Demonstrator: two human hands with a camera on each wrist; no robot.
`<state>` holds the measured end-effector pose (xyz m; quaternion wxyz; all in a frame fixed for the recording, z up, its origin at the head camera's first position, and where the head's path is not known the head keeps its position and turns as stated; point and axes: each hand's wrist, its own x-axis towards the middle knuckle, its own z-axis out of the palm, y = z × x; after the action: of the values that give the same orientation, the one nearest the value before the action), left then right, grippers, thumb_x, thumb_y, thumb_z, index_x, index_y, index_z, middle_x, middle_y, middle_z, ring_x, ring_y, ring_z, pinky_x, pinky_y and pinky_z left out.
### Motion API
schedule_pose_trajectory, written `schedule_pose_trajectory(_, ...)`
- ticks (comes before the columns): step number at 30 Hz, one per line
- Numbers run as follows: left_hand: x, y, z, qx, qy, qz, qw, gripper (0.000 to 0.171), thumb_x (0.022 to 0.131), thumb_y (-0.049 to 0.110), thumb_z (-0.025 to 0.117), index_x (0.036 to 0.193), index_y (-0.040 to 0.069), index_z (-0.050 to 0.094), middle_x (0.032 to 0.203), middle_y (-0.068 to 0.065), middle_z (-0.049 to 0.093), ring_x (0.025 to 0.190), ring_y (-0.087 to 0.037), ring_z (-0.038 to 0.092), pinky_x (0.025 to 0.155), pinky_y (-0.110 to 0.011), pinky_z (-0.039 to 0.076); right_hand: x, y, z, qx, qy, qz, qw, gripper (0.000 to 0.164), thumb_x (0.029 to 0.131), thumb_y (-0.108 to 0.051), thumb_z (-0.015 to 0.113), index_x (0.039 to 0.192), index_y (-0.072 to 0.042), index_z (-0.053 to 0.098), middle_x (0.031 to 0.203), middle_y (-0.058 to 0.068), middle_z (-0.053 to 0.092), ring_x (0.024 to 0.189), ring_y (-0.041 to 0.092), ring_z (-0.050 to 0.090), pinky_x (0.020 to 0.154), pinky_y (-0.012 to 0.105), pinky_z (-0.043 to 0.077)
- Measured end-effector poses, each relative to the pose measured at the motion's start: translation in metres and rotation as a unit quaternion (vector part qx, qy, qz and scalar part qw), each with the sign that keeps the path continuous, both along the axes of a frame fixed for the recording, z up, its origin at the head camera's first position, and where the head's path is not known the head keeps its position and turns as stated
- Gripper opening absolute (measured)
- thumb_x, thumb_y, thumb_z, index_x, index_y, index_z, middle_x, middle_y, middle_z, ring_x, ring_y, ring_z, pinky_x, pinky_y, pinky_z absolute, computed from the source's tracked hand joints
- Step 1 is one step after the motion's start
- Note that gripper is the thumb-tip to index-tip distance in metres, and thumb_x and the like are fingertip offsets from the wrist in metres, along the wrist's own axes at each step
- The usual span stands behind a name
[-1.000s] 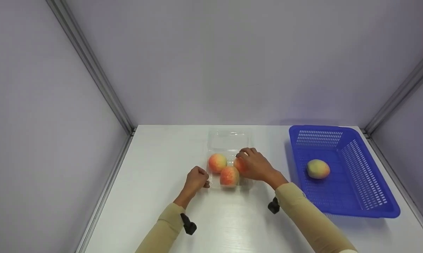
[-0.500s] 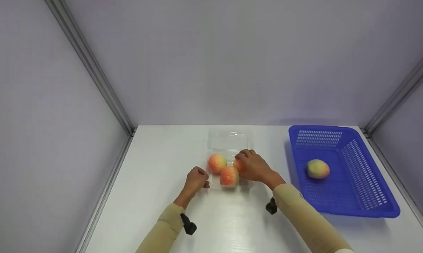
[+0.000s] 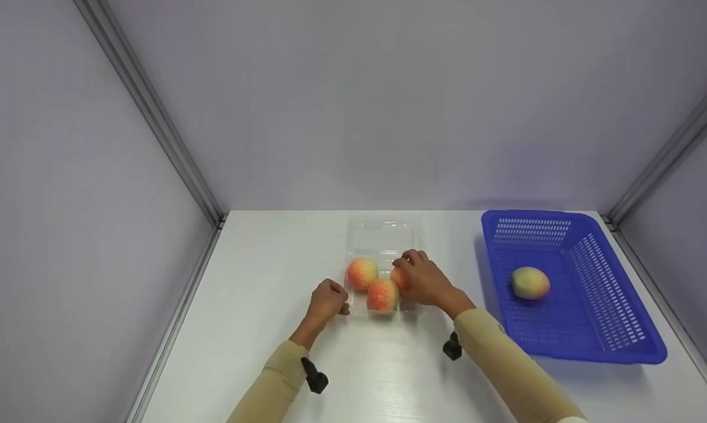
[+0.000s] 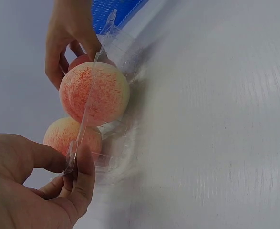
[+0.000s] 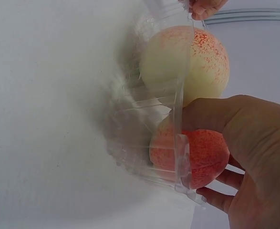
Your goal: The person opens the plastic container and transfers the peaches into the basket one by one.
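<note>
A clear plastic clamshell box (image 3: 383, 236) lies with its lid folded back on the white table. Three peaches are in its base: one at the back left (image 3: 363, 274), one at the front (image 3: 383, 295), and a redder peach (image 5: 204, 155) at the right. My right hand (image 3: 426, 278) grips that redder peach, thumb on one side and fingers round the other. At the box's near left corner, my left hand (image 3: 327, 299) pinches the plastic rim (image 4: 72, 155) between thumb and fingers.
On the right stands a blue perforated basket (image 3: 576, 346) holding one yellowish peach-like fruit (image 3: 530, 283). Grey-white panels (image 3: 353, 106) close off the back and both sides of the table (image 3: 259, 247). Each wrist carries a black camera mount (image 3: 315, 376).
My right hand has shifted slightly down and left with the peach still in its grip. The left hand stays at the box's corner.
</note>
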<state>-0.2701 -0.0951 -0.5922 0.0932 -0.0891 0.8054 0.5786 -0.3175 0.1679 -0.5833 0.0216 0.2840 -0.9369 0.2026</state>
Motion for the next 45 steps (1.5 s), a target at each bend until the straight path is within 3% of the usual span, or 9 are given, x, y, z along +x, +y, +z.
schedule_pose_trajectory(7, 0.0002, 0.0004, 0.0008, 0.004, -0.001, -0.002, 1.0000, 0.008, 0.099, 0.003, 0.058, 0.105, -0.001, 0.057, 0.091, -0.009, 0.061, 0.072, -0.015, 0.065, 0.066, -0.027, 0.064, 0.0003, 0.0003, -0.0012, -0.011, -0.023, -0.008, 1.000, 0.057, 0.082, -0.009, 0.087, 0.132, -0.003, 0.061, 0.133, 0.023, 0.052, 0.125, 0.044, 0.051, 0.100, 0.057, 0.055)
schedule_pose_trajectory(16, 0.0009, -0.0015, 0.0011, 0.007, 0.004, -0.005, 1.0000, 0.009, 0.100, 0.004, 0.057, 0.107, -0.003, 0.057, 0.094, -0.013, 0.064, 0.072, -0.015, 0.067, 0.068, -0.030, 0.066, 0.0021, 0.0009, -0.0036, 0.028, 0.002, 0.002, 1.000, 0.061, 0.080, -0.012, 0.088, 0.132, -0.002, 0.057, 0.133, 0.023, 0.058, 0.123, 0.046, 0.054, 0.107, 0.060, 0.051)
schedule_pose_trajectory(29, 0.0006, -0.0006, 0.0030, 0.002, -0.008, 0.002, 1.0000, 0.009, 0.099, 0.004, 0.058, 0.107, -0.001, 0.057, 0.091, -0.009, 0.061, 0.070, -0.014, 0.065, 0.068, -0.030, 0.065, 0.0015, -0.0017, -0.0053, 0.055, -0.025, -0.009, 0.998, 0.071, 0.079, -0.013, 0.087, 0.141, -0.003, 0.055, 0.135, 0.021, 0.058, 0.125, 0.043, 0.053, 0.112, 0.059, 0.047)
schedule_pose_trajectory(45, 0.0004, -0.0015, 0.0019, 0.016, -0.006, -0.002, 0.9998, 0.007, 0.100, 0.005, 0.057, 0.105, 0.000, 0.057, 0.094, -0.011, 0.063, 0.072, -0.014, 0.066, 0.066, -0.026, 0.064, -0.0005, -0.0025, -0.0091, 0.049, -0.026, -0.003, 0.998, 0.064, 0.079, -0.010, 0.085, 0.136, -0.001, 0.055, 0.132, 0.022, 0.060, 0.121, 0.042, 0.055, 0.109, 0.056, 0.050)
